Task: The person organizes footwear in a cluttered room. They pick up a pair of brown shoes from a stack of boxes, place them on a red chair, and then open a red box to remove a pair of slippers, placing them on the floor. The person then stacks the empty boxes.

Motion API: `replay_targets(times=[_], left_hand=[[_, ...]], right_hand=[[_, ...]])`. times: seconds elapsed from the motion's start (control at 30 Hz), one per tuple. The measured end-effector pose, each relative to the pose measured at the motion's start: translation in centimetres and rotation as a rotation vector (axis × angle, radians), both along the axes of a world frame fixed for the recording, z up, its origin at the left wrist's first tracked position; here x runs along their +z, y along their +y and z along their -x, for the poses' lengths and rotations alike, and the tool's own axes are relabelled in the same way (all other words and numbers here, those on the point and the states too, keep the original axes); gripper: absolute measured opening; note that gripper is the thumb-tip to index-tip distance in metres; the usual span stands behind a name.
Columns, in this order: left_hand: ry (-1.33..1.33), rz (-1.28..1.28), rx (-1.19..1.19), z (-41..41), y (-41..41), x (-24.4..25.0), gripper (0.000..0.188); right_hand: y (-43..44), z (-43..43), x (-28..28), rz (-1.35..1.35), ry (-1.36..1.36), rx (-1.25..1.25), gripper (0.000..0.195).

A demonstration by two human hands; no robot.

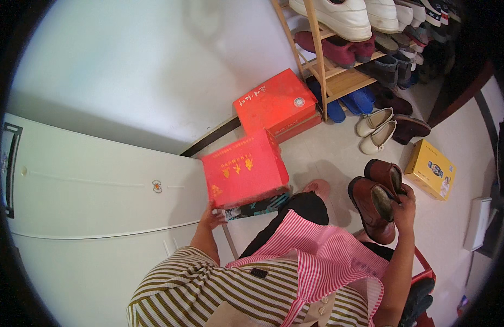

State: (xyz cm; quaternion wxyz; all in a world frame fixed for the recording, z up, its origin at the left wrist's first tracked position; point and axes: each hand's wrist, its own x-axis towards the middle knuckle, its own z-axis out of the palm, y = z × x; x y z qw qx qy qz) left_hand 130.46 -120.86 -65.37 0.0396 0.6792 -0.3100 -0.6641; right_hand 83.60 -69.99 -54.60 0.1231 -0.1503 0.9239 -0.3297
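My left hand [212,216] is at the near left corner of a red cardboard box [244,169] with gold writing, fingers on its edge; how firmly they grip is hidden. Under that box shows a dark box with teal print [262,206]. On the right, my right hand [404,206] holds a pair of brown leather shoes [376,208] with a fuzzy lining by their openings, above the floor. Behind the first box, a second red box [276,102] stands against the wall.
A wooden shoe rack [319,61] full of shoes stands at the back right. Cream flats [374,128], dark shoes [409,126] and a yellow box [431,169] lie on the floor. A white cabinet or appliance [101,184] is at the left, a red stool-like frame [425,272] at the lower right.
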Motion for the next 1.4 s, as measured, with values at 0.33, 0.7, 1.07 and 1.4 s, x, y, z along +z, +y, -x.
replay_targets(times=[0.33,0.7,1.07,1.4], left_hand=[[-0.808,0.491,-0.66,9.9,-2.0,-2.2,0.077],[-0.451,0.926,-0.644,28.6,-8.2,-6.4,0.068],[0.036,0.24,-0.03,31.9,-12.3,-10.9,0.045],[0.187,0.16,0.056,31.1,-10.9,-8.4,0.058]], right_hand=[[-0.6,-0.1,1.0,-0.142,0.023,0.031,0.031],[-0.3,0.6,0.2,-0.011,-0.033,0.01,0.033],[0.2,0.7,-0.2,-0.004,-0.067,-0.061,0.035],[0.4,0.6,-0.3,0.027,-0.087,-0.098,0.037]])
